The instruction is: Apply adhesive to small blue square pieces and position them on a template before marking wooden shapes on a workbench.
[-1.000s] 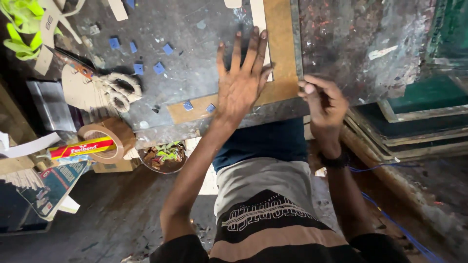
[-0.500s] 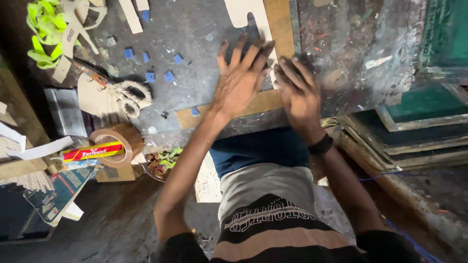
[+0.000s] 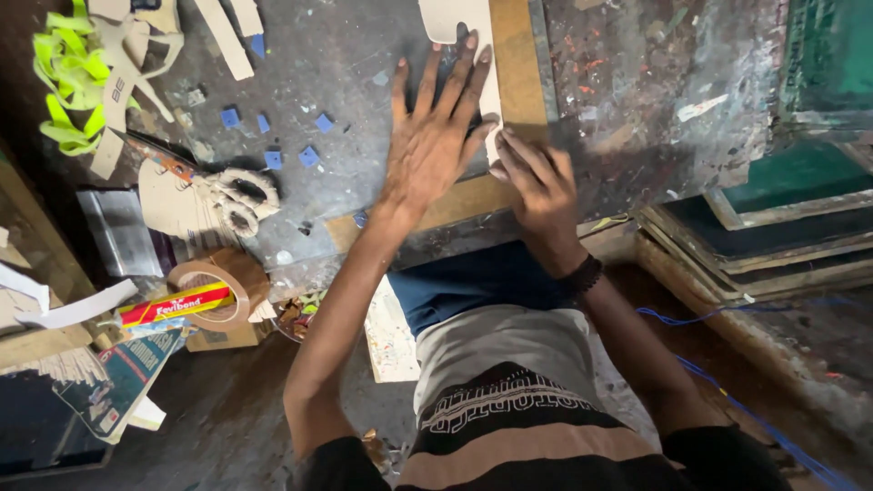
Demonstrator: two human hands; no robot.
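Note:
My left hand (image 3: 435, 136) lies flat with fingers spread on a pale cut-out sheet (image 3: 447, 20) that rests against a brown board (image 3: 515, 64) on the grey worktable (image 3: 336, 68). My right hand (image 3: 536, 177) sits just right of it, fingers bent and pressed on the near edge of the pale sheet where it meets the board. Whether the right fingers pinch anything is hidden. A dark band circles my right wrist.
Scissors with wrapped handles (image 3: 214, 191) lie at the left among small blue squares (image 3: 309, 156). A tape roll (image 3: 223, 291) with a red-yellow glue tube (image 3: 177, 305) sits below. Green-yellow strips (image 3: 64, 82) are far left. Stacked framed screens (image 3: 773, 209) stand at the right.
My right hand moved up from the table's edge onto the board beside my left hand. The left hand stayed flat on the sheet. The view shifted down slightly.

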